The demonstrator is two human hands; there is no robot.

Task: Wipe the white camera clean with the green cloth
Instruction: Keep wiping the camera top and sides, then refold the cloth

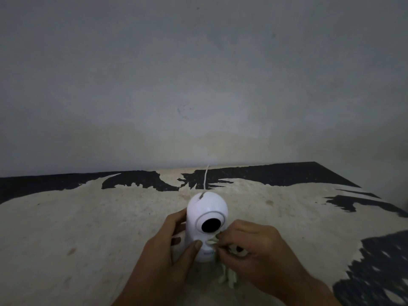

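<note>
A white camera [204, 209] with a round black lens stands upright on the worn table, its lens facing me. My left hand [167, 246] grips its lower body from the left, thumb across the front. My right hand [251, 246] holds a bunched pale green cloth [229, 278] and presses it against the camera's lower right side, just under the lens. Most of the cloth is hidden beneath my right hand; a loose end hangs down below it.
A thin white cable [206, 176] runs from the camera's back toward the grey wall [198, 74]. The table top [88, 228] is beige with peeling black patches along the far edge and at the right.
</note>
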